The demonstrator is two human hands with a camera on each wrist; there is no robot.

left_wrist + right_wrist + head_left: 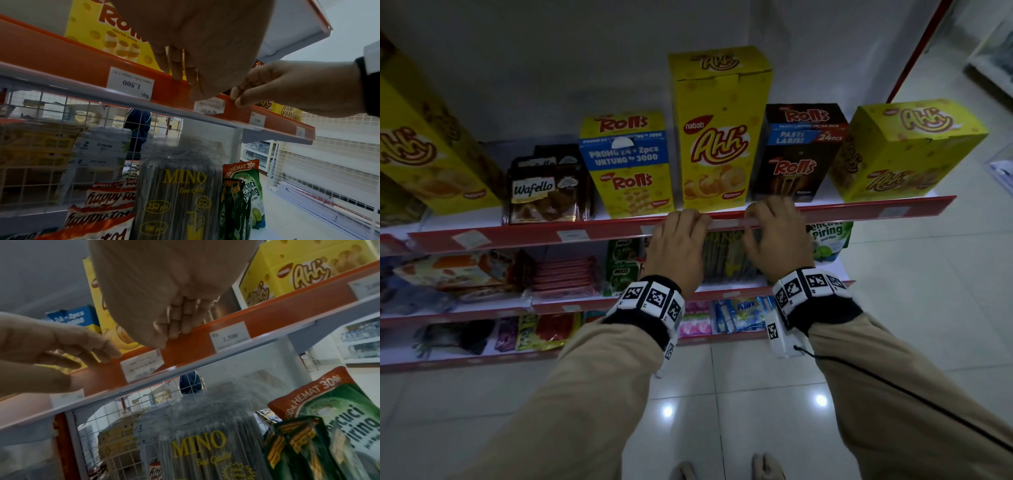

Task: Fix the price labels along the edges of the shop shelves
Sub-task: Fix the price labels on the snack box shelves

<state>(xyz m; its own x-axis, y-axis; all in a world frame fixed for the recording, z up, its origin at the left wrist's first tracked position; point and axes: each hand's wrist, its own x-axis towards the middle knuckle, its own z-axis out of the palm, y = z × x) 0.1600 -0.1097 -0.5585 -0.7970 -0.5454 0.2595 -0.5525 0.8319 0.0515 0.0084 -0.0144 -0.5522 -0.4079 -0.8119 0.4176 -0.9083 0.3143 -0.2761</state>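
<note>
The top shelf's red label strip (pixel 524 237) runs across the head view. My left hand (pixel 688 219) and right hand (pixel 767 209) both grip its upper edge, fingers curled over the top. A white price label (pixel 726 224) sits in the strip between them. In the left wrist view that label (pixel 209 105) lies just below my left thumb (pixel 200 93), and the right hand (pixel 240 95) pinches the strip edge beside it. In the right wrist view the same label (pixel 141 366) sits slightly tilted between the left hand's fingers (pixel 109 353) and my right thumb (pixel 156 342).
Yellow Ahh box (pixel 719 130), yellow Rolls box (pixel 628 164) and black Rolls box (pixel 798 154) stand right behind the strip. More labels (pixel 573 235) (pixel 470 238) sit further left, a 1.500 label (pixel 131 84) among them. Lower shelves hold packets (pixel 565 274). Tiled floor lies below.
</note>
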